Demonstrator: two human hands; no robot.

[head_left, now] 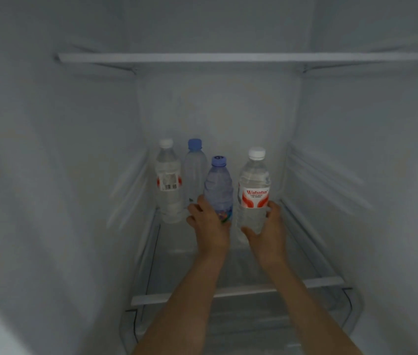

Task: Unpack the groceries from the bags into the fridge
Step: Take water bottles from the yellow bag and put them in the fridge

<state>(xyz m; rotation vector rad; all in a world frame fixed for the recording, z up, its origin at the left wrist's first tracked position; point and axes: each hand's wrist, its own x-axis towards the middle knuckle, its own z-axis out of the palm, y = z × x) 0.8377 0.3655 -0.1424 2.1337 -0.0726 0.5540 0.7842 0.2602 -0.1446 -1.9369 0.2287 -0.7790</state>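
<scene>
We reach both arms into the white fridge interior [74, 149]. Our left hand [209, 222] curls round the lower body of a clear, blue-tinted plastic bottle with a blue cap [218, 185], thumb and fingers wrapped about it. Our right hand [266, 230] grips the lower part of a clear plastic water bottle with a white cap and a red-and-white label [254, 188], fingers closed round its far side. Both bottles stand upright, side by side, over the glass shelf [238, 290]. Behind them to the left stand another white-capped clear bottle with a red label [168, 180] and a pale blue-capped bottle [194, 172], just beside each other near the back wall.
</scene>
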